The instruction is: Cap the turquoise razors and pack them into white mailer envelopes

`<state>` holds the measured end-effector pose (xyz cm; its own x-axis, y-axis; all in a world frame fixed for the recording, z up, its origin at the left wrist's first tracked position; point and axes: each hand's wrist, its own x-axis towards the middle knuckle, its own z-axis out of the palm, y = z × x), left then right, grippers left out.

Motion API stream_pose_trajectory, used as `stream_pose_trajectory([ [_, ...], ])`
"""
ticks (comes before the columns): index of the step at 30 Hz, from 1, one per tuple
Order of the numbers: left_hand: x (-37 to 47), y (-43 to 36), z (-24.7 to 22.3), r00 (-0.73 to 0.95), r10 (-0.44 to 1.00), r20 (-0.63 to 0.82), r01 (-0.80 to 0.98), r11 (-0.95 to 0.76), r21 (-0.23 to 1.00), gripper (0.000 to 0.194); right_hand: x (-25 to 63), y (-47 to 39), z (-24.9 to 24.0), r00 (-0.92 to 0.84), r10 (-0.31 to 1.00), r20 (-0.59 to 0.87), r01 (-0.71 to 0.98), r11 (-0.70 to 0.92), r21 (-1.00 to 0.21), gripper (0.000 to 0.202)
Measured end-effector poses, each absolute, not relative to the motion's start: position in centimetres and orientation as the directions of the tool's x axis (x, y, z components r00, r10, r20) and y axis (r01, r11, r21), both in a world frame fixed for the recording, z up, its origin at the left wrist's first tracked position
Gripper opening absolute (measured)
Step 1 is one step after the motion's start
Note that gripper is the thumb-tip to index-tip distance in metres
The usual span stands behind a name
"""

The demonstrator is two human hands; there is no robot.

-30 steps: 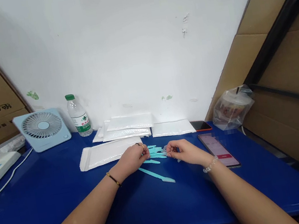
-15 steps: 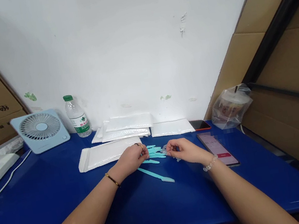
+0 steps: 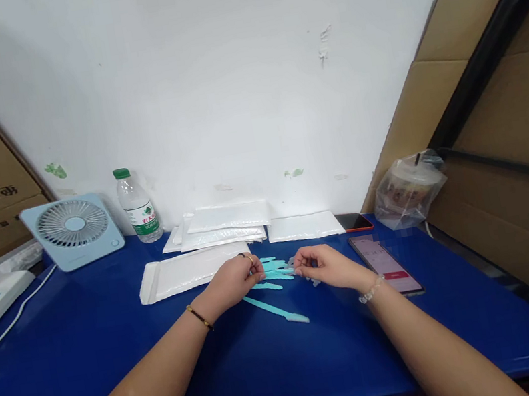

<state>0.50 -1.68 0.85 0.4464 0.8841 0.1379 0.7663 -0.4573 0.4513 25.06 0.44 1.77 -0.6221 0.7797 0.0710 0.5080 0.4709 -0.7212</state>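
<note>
Several teal eyebrow razors lie in a loose fan on the blue table. One single razor lies nearest to me, its pale blade end pointing right. My left hand is closed in a pinch on the handle of a razor above the fan. My right hand is pinched at the other end of that same razor; whether its fingers hold a clear cap is too small to see. Small clear caps lie beside and partly under my right hand.
White padded mailers are stacked by the wall, with one mailer lying left of my hand. A phone lies to the right, a bagged drink cup behind it. A fan and water bottle stand back left.
Both hands stay almost in place. The razor's end between them sits very slightly higher at my right fingertips.
</note>
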Motion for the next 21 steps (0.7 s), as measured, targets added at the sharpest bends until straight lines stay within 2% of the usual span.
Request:
stream_pose_trajectory([
  [6,1.3,-2.2,0.6,0.481,0.867,0.129,0.759,-0.486,0.433,0.016,24.0,0.1,1.0,-0.637,0.765,0.095,0.508,0.51,-0.694,0.017],
  [14,1.3,-2.2,-0.3,0.53,0.847,0.038,0.742,-0.485,0.463,0.02,24.5,0.2,1.1,-0.714,0.7,0.014,0.511,0.534,-0.673,0.013],
  [18,-0.2,-1.5,0.2,0.48,0.874,0.077,0.78,-0.465,0.419,0.022,26.6,0.8,1.9,-0.67,0.741,0.055,0.595,0.579,-0.558,0.011],
  [21,-1.3,-1.1,0.5,0.469,0.88,0.071,0.814,-0.462,0.353,0.021,27.8,1.4,1.8,-0.651,0.759,0.006,0.68,0.587,-0.44,0.014],
])
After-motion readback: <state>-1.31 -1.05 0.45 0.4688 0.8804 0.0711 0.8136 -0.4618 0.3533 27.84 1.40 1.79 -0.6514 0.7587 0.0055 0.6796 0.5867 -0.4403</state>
